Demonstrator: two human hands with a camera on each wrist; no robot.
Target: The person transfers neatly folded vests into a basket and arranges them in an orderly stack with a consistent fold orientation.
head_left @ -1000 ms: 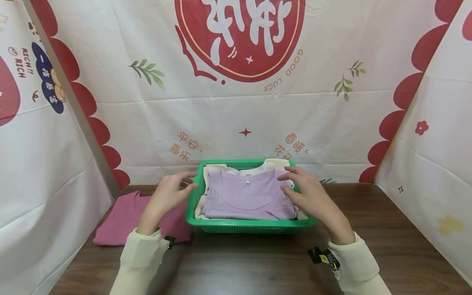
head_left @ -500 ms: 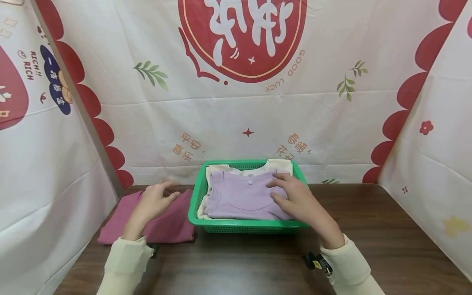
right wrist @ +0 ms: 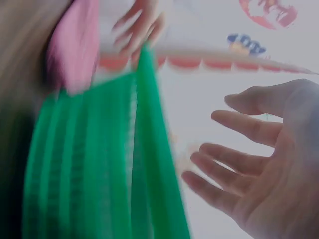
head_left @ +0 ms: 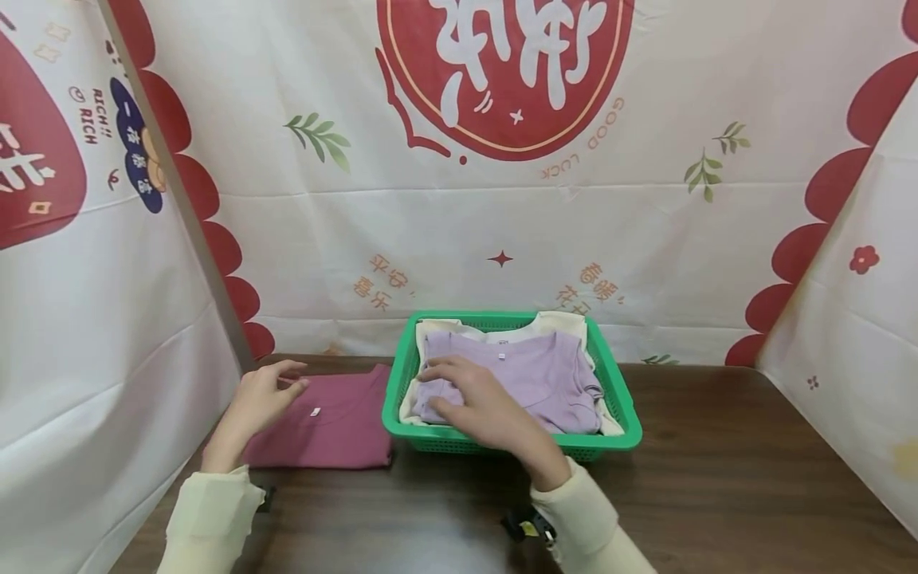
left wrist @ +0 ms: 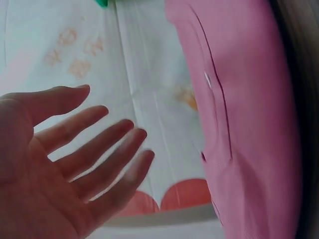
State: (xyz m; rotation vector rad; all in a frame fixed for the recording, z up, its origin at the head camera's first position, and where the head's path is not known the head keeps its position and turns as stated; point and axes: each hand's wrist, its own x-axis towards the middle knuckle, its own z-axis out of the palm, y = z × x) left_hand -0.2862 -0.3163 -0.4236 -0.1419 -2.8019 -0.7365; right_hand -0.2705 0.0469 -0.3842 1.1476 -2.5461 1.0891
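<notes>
A folded dark pink shirt [head_left: 337,430] lies on the table to the left of a green basket [head_left: 624,406]. My left hand [head_left: 260,405] hovers over the shirt's left part; in the left wrist view its fingers [left wrist: 99,144] are spread and hold nothing. Inside the basket a folded lavender shirt [head_left: 545,375] lies on top of a cream garment [head_left: 562,323]. Above the basket's left half is my right hand [head_left: 480,399], fingers apart and holding nothing. It hides part of the lavender shirt. The right wrist view shows the basket side blurred beside that hand.
The brown wooden table [head_left: 717,462] extends to the right of the basket and in front of it. A printed white cloth [head_left: 445,231] hangs behind, and more cloth hangs at both sides.
Both hands have moved left: the left from the basket's left rim to over the pink shirt, the right from the basket's right side to its left half. The head view has turned slightly left.
</notes>
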